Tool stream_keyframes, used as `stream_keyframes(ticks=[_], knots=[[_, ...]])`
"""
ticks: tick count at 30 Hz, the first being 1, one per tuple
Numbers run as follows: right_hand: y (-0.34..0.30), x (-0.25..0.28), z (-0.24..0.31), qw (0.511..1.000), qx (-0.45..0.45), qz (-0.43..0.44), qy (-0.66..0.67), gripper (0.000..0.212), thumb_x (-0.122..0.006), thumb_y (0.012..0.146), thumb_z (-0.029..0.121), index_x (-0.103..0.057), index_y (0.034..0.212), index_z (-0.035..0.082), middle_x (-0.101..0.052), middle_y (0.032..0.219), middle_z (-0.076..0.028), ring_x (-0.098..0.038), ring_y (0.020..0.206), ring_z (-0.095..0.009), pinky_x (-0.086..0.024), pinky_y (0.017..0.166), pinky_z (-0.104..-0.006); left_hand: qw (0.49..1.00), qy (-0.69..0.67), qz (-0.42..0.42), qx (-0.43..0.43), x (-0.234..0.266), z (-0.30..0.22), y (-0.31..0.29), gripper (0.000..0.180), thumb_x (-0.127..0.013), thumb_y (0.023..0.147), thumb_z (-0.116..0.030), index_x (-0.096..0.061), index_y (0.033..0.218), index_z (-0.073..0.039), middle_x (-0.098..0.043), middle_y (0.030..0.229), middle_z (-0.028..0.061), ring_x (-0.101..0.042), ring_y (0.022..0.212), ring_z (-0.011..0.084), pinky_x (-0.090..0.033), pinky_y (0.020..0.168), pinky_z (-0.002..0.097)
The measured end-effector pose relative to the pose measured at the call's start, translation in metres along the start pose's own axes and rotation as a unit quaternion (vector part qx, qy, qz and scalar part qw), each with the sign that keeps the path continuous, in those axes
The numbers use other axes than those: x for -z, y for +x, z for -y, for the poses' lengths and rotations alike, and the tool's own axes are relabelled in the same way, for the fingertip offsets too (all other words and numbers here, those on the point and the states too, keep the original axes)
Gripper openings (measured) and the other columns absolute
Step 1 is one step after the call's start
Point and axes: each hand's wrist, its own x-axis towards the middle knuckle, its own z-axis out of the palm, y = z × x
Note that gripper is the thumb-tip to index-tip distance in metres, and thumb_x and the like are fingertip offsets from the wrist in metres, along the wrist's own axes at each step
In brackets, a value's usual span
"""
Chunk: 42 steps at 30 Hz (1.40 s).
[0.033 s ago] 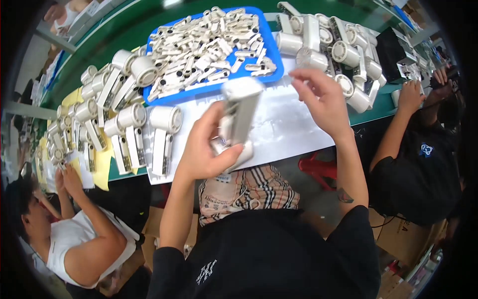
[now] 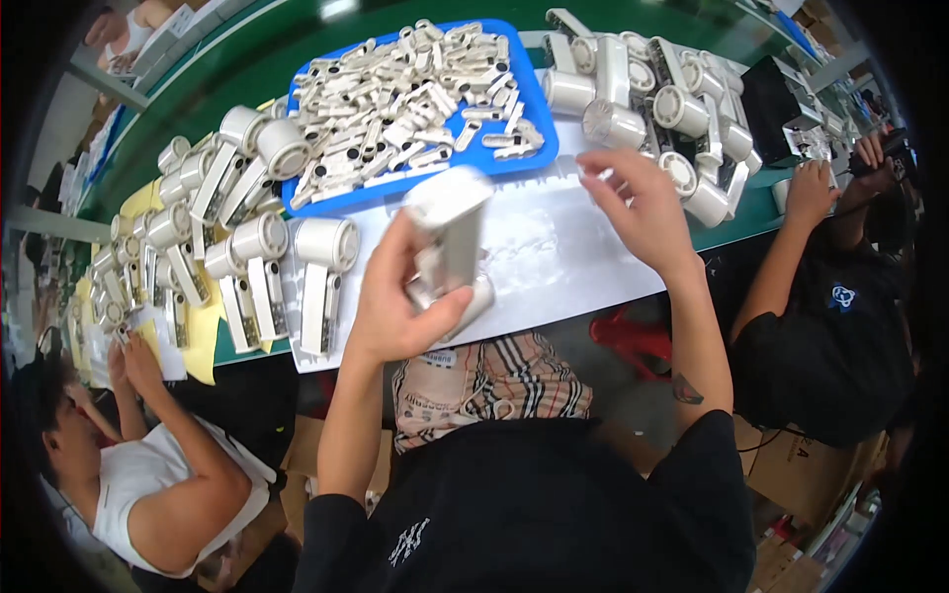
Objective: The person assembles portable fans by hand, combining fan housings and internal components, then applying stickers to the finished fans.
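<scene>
My left hand (image 2: 400,296) is wrapped round a white hair-dryer-shaped housing (image 2: 457,242), holding it up over the front of the white sheet. Its upper end is blurred by motion, and my fingers cover part of its side. Off to the right, my right hand (image 2: 643,203) hovers above the sheet with its fingers bent and the thumb apart from them. A whitish spot shows between those fingertips, too blurred to tell as a thing or as background. Beyond both hands lies a blue tray (image 2: 546,119) heaped with small white parts (image 2: 405,99).
White housings (image 2: 326,247) with round heads stand in rows at the left, and more (image 2: 682,109) are piled at the right. The white sheet (image 2: 563,237) covers the green table (image 2: 237,59) before me. A co-worker sits on each side, and a red stool (image 2: 633,341) stands below the table.
My left hand has moved a little to the left with the housing, whose upper end has also shifted left and down. The right hand has barely moved.
</scene>
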Motion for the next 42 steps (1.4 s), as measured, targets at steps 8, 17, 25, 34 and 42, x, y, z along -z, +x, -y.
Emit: stream_keyframes(ticks=[8, 17, 25, 34, 42], knots=[[-0.011, 0.001, -0.045, 0.976, -0.002, 0.074, -0.205, 0.026, -0.062, 0.082, 0.001, -0.064, 0.107, 0.001, -0.060, 0.106, -0.014, -0.061, 0.093, -0.036, -0.050, 0.081, -0.0411, 0.996, -0.061, -0.065, -0.026, 0.005, 0.001, 0.015, 0.027, -0.074, 0.075, -0.002, -0.057, 0.096, -0.003, -0.065, 0.087, 0.0079, -0.063, 0.084, 0.0134, -0.050, 0.073, 0.0264], [-0.007, 0.000, -0.049, 0.975, 0.032, 0.093, -0.197, 0.013, -0.061, 0.084, 0.004, -0.063, 0.096, 0.002, -0.060, 0.100, -0.013, -0.062, 0.086, -0.036, -0.050, 0.075, -0.0420, 0.993, 0.031, -0.015, -0.110, 0.000, 0.000, 0.033, 0.026, -0.081, 0.070, -0.008, -0.064, 0.088, -0.005, -0.064, 0.081, 0.0067, -0.061, 0.073, 0.0168, -0.046, 0.065, 0.0277], [-0.006, 0.005, -0.042, 0.989, -0.057, 0.080, -0.112, 0.012, -0.066, 0.081, -0.001, -0.060, 0.092, -0.001, -0.057, 0.106, -0.012, -0.062, 0.084, -0.026, -0.051, 0.074, -0.0336, 0.990, 0.050, 0.013, -0.129, -0.013, 0.000, 0.030, 0.021, -0.079, 0.069, -0.007, -0.063, 0.084, -0.006, -0.064, 0.077, 0.0068, -0.063, 0.068, 0.0219, -0.047, 0.062, 0.0290], [-0.023, -0.024, 0.090, 0.930, -0.044, -0.036, 0.362, 0.035, -0.069, 0.078, -0.008, -0.055, 0.110, -0.005, -0.062, 0.083, -0.006, -0.059, 0.081, -0.012, -0.046, 0.081, -0.0258, 0.983, 0.071, -0.028, -0.165, -0.019, 0.011, 0.024, 0.027, -0.081, 0.063, -0.011, -0.061, 0.080, -0.008, -0.063, 0.075, 0.0064, -0.062, 0.065, 0.0240, -0.047, 0.058, 0.0303], [-0.023, -0.053, 0.093, 0.917, 0.054, -0.012, 0.396, 0.052, -0.068, 0.077, -0.010, -0.048, 0.125, -0.003, -0.062, 0.082, -0.005, -0.059, 0.091, -0.014, -0.045, 0.086, -0.0276, 0.981, 0.089, -0.045, -0.165, -0.025, 0.016, 0.025, 0.031, -0.081, 0.058, -0.013, -0.062, 0.082, -0.007, -0.064, 0.076, 0.0073, -0.063, 0.065, 0.0260, -0.048, 0.058, 0.0315]])
